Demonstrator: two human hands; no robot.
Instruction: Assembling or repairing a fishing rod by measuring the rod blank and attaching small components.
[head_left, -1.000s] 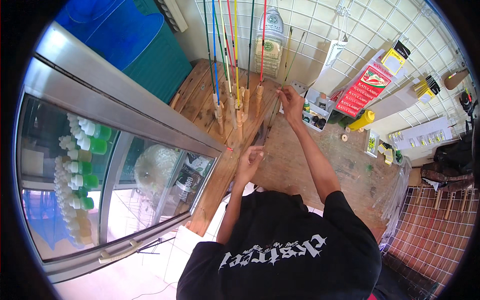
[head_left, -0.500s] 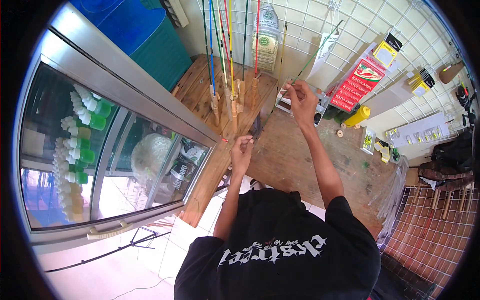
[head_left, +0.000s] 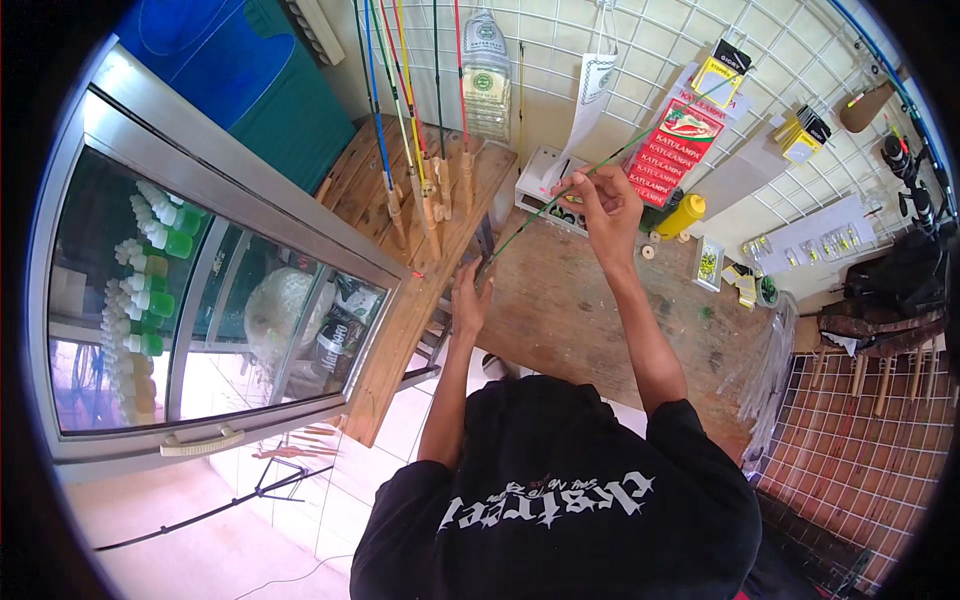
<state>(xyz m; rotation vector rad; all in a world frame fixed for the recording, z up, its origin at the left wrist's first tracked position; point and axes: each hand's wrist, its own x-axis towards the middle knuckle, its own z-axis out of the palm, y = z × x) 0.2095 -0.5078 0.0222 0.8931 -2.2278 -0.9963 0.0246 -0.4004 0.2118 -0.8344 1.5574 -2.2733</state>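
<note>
A thin green rod [head_left: 522, 229], shaped like a slim fishing rod, runs slantwise across the front of me. My right hand [head_left: 612, 205] pinches it between thumb and fingertips, the other fingers curled. From there the rod rises to the upper right, its thin tip passing in front of the red packets. Its lower part slopes down to my left hand [head_left: 468, 300], whose fingers stretch upward with the thumb apart. Whether that hand touches the rod's lower end cannot be made out.
Several coloured rods [head_left: 386, 160] with light handles stand at the wooden bench [head_left: 365, 395], left of the worktable [head_left: 570, 300]. A glass cabinet [head_left: 300, 410] fills the left. Red packets [head_left: 660, 160], a yellow bottle [head_left: 683, 213] and a small tray [head_left: 708, 264] are near the wall grid.
The rod has tipped lower toward the right. My left hand has gone from a pinch to stretched fingers. The whole scene has shifted left as the view turned.
</note>
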